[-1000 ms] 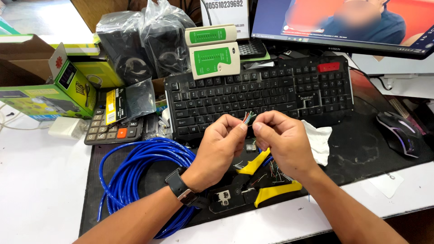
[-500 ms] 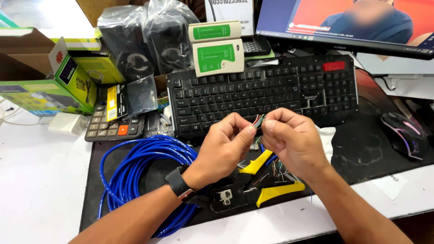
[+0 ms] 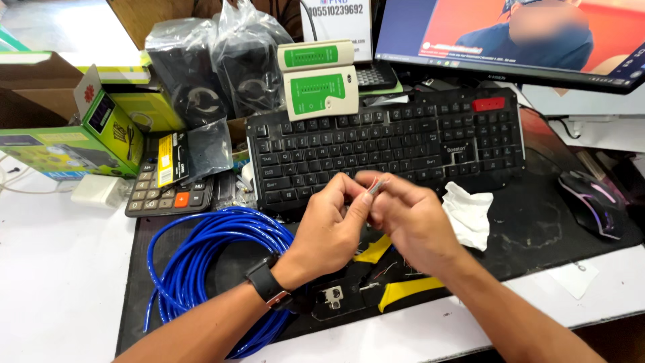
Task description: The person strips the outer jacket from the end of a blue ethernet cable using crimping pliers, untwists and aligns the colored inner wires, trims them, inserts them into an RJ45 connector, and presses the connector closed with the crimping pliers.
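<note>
My left hand and my right hand meet above the front edge of a black keyboard. Between their fingertips they pinch the thin coloured wires at the end of a cable. The wire tips stick up a little past the fingers. A coil of blue cable lies on the black mat to the left of my left wrist, which wears a black watch. A yellow-handled crimping tool lies on the mat under my hands, partly hidden by them.
A green and white cable tester rests on the keyboard's far edge. Bagged black speakers, green boxes and a calculator stand at left. A crumpled white tissue, a mouse and a monitor are at right.
Both hands have stayed together on the wire ends, shifting slightly with small finger movements. Nothing else on the desk has moved.
</note>
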